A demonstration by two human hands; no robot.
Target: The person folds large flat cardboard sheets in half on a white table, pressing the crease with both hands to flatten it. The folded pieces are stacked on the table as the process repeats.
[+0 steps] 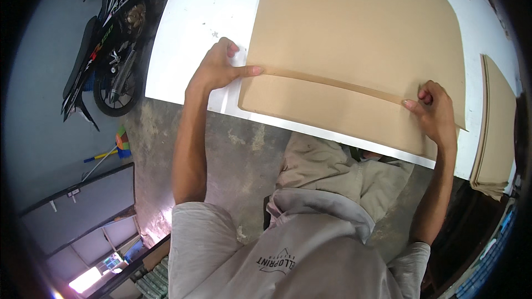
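A large brown sheet lies flat on the white table, over a second brown sheet whose near edge runs close to the table's front edge. The left hand rests at the sheets' left edge — thumb stretched along the upper sheet's fold line, fingers curled on the table beside it. The right hand pinches the upper sheet's near edge at the right end, thumb on top, fingers bent. A stack of brown sheets sits at the table's right end. On the floor to the left stands a motorcycle — near a broom.
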